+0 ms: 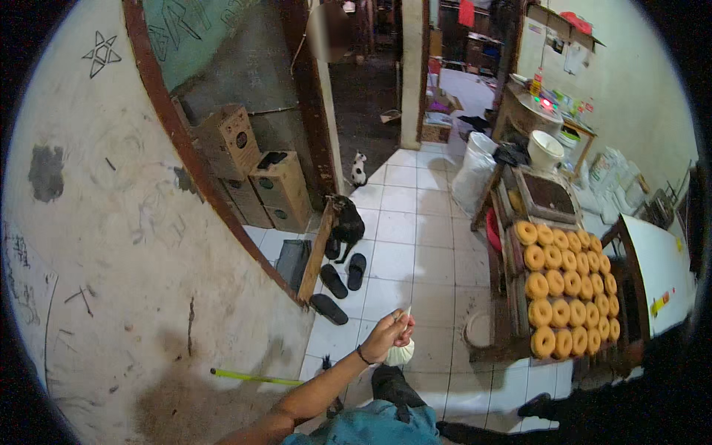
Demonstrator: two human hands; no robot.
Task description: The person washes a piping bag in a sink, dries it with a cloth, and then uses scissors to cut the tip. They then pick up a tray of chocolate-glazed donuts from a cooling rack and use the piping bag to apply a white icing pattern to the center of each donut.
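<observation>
My left hand is closed around the gathered neck of a small, bulging white bag, held in front of my body above the tiled floor. A pale pointed end sticks up past my fingers, and the full part hangs below them. It looks like a piping bag, but its contents cannot be made out. My right hand is out of view. To the right, several rows of ring doughnuts lie on a tray atop a wooden stand.
Black sandals and a dark cat are by the wooden threshold board; a white-and-black cat sits farther off. Cardboard boxes are stacked left. Behind the doughnuts are a dark-filled tray and a white bucket.
</observation>
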